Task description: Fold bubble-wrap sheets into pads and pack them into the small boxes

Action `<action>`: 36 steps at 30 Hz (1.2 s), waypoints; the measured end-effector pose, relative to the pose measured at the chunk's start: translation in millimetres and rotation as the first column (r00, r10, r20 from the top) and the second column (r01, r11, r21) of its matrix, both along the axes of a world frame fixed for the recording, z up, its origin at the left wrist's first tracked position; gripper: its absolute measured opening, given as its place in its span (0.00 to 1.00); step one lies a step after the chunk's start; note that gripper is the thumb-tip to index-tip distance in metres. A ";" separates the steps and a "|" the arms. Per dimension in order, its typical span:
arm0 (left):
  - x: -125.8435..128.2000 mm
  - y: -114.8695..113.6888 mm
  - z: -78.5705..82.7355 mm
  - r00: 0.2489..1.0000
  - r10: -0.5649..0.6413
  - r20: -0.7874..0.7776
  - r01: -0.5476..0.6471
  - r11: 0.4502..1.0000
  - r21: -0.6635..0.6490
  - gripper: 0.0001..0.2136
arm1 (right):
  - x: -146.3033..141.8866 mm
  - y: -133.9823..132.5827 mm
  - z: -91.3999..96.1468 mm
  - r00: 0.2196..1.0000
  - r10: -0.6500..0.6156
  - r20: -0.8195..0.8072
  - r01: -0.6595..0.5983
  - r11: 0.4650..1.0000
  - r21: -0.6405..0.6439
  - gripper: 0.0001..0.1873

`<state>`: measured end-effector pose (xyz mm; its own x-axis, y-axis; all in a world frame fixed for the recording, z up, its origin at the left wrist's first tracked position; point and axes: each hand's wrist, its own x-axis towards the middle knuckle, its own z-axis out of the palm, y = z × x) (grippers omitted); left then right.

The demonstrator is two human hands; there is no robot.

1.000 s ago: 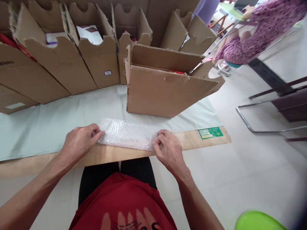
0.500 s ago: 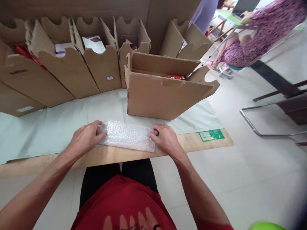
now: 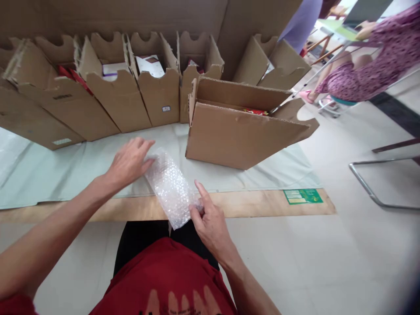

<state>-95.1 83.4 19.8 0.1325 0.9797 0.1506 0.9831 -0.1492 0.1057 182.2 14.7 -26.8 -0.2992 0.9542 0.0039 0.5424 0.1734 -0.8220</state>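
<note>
A flat, clear piece of bubble wrap (image 3: 172, 188) lies slanted across the table's front edge, its lower end over my lap. My left hand (image 3: 129, 161) is at its upper left corner, the thumb touching it and the fingers stretched out apart from the thumb. At the lower right edge, my right hand (image 3: 210, 218) grips the wrap by the thumb, with the index finger extended; its other fingers are partly hidden. Whether anything is inside the wrap I cannot tell.
An open cardboard file box (image 3: 236, 135) with red packets inside stands behind the wrap. Several more cardboard boxes (image 3: 131, 103) line the back against a tall cardboard panel (image 3: 131, 15). A green label (image 3: 303, 196) is on the wooden table edge. A person (image 3: 361, 74) sits at the right.
The bubble wrap has turned from lying lengthwise to a slant, its right end now nearer me. My left hand moved away from me and its fingers spread; my right hand came closer to my body.
</note>
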 end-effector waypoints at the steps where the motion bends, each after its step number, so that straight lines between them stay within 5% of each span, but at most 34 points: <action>1: 3.6 -16.6 -4.2 0.995 -0.084 0.049 0.079 0.993 0.088 0.18 | -1.5 0.8 -0.7 1.000 -0.001 0.002 0.001 1.000 -0.006 0.32; 3: 16.7 -57.1 -14.4 0.944 -0.297 0.147 0.260 0.939 0.224 0.16 | -1.9 3.9 -0.2 0.999 0.033 -0.026 -0.033 0.999 -0.021 0.26; 5: 34.2 -95.1 -26.1 0.878 -0.435 0.201 0.398 0.895 0.200 0.18 | -1.6 6.4 1.9 0.996 0.071 -0.061 -0.073 0.997 -0.037 0.20; 8: 57.9 -124.7 -43.2 0.871 -0.420 0.254 0.381 0.905 0.189 0.20 | -2.7 7.7 7.6 0.988 0.080 -0.131 -0.101 0.981 -0.164 0.17; 12: 67.8 -122.8 -55.0 0.856 -0.358 0.373 0.262 0.922 0.285 0.18 | -2.8 11.7 18.6 0.939 0.051 -0.339 -0.196 0.892 -0.408 0.13; 17: 64.8 -121.0 -57.4 0.838 -0.341 0.427 0.228 0.928 0.294 0.21 | 0.3 20.1 25.1 0.870 0.068 -0.487 -0.339 0.801 -0.493 0.15; 21: 63.1 -122.1 -62.8 0.814 -0.297 0.500 0.122 0.927 0.354 0.17 | 4.2 26.6 25.0 0.905 0.152 -0.398 -0.318 0.863 -0.394 0.09; 24: 57.4 -119.8 -62.1 0.740 -0.227 0.633 0.055 0.959 0.279 0.15 | 9.3 37.1 29.3 0.960 0.227 -0.163 -0.253 0.954 -0.162 0.09; 27: 50.7 -117.1 -55.9 0.689 -0.147 0.710 0.022 0.983 0.182 0.10 | 9.3 51.6 32.2 0.955 0.293 -0.053 -0.293 0.956 0.014 0.13; 30: 49.4 -115.4 -48.9 0.675 -0.054 0.736 -0.015 0.996 0.087 0.07 | 0.4 65.0 25.6 0.906 0.410 -0.103 -0.414 0.910 -0.020 0.09; 33: 54.2 -114.3 -46.8 0.673 0.083 0.735 -0.104 0.994 -0.017 0.09 | -12.5 72.9 13.4 0.907 0.395 -0.146 -0.413 0.903 -0.120 0.07; 36: 59.8 -112.0 -51.8 0.760 0.100 0.642 -0.207 0.974 0.094 0.15 | -22.5 74.2 6.5 0.949 0.304 -0.082 -0.313 0.941 -0.132 0.08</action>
<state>-35.3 -28.6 -32.0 -0.1946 0.9366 0.2914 0.7131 -0.0689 0.6977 159.6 88.9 -20.3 -0.5823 0.8070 -0.0978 0.4301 0.2037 -0.8795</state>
